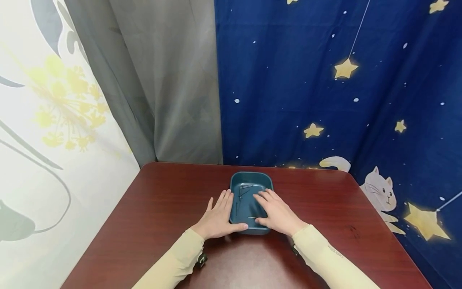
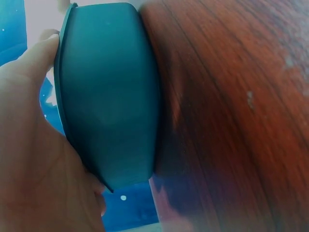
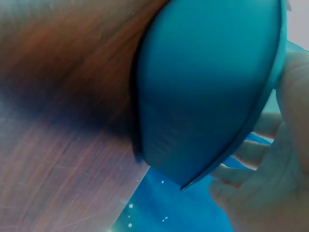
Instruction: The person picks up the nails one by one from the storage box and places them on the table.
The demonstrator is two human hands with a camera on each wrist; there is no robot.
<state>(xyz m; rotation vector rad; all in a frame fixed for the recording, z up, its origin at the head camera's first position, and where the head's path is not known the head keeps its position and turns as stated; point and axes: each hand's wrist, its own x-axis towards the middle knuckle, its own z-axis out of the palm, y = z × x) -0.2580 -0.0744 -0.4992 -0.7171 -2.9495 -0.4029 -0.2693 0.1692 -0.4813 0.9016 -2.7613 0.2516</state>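
Note:
A dark teal rectangular tray (image 1: 251, 175) with rounded corners lies on the table, its long sides running away from me. Inside are several thin, dark, nail-like pieces (image 1: 240, 192), too small to identify surely. My left hand (image 1: 219, 218) rests along the tray's left rim, fingers straight, thumb at the near left corner. Over the right rim lies my right hand (image 1: 278, 212), its loosely bent fingers reaching above the inside, near another thin piece (image 1: 252, 217). The left wrist view shows the tray's outer wall (image 2: 111, 96); the right wrist view also shows its wall (image 3: 207, 87).
A reddish-brown wooden table (image 1: 173, 192) carries the tray near its middle. Behind the far edge hang a grey curtain (image 1: 180, 80) and a blue star-patterned curtain (image 1: 281, 80). A white patterned cloth (image 1: 54, 168) hangs on the left.

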